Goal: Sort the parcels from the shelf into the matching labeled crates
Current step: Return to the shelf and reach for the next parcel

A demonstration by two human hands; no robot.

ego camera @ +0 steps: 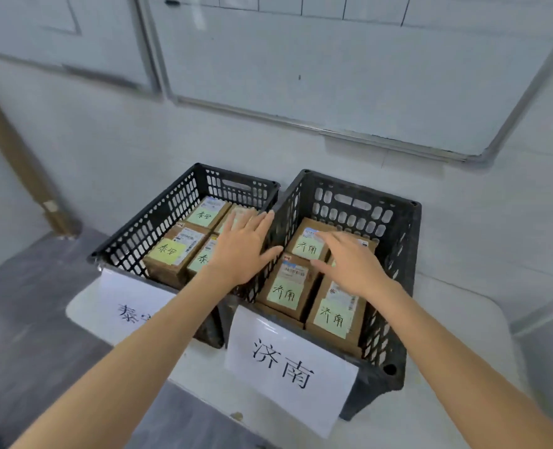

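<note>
Parcels [286, 291] in two crates [395, 241], left hand [242, 247], fingers spread, hiding two, right hand [352, 264], fingers spread, covering one, left-frame label [119, 303] half behind forearm [158, 345]

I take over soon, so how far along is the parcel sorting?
Done: boxes in the left crate and the right crate carry notes matching each crate's sign. In hand: nothing; left hand and right hand are open over the boxes. Left: unclear, the shelf is out of view.
</note>
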